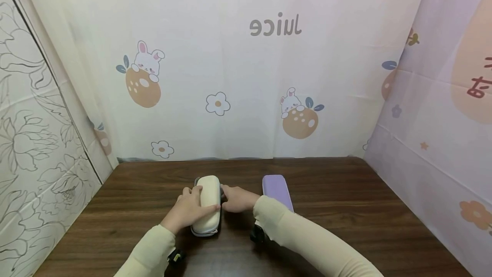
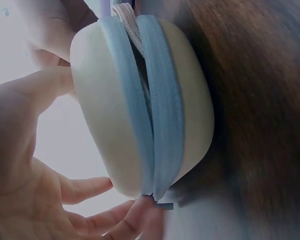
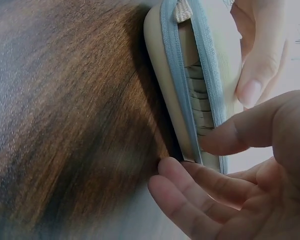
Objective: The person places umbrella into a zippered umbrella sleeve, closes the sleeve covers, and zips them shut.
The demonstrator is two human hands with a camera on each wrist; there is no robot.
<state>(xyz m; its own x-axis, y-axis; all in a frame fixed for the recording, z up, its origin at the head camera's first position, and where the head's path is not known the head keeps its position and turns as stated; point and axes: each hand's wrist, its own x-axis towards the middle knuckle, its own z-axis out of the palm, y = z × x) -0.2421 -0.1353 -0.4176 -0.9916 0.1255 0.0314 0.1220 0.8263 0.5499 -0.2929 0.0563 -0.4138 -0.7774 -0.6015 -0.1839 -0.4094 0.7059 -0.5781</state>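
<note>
A cream hard-shell zipper case (image 1: 210,195) lies lengthwise on the table, its zip partly undone. Across its top, my left hand (image 1: 186,210) grips it, thumb on the right side and fingers on the left; in the left wrist view those fingers reach the grey-blue zip band (image 2: 166,115). At the right side, my right hand (image 1: 239,199) pinches the zip edge, thumb over the gap and fingertips at the lower shell. Through that gap the right wrist view shows a row of elastic loops (image 3: 200,95) inside. A woven strap (image 3: 183,11) sits at one end of the opening.
A purple case (image 1: 276,188) lies to the right, partly behind my right forearm. The dark wood table (image 1: 346,208) meets a printed curtain (image 1: 246,131) at the back, with more printed cloth along both sides.
</note>
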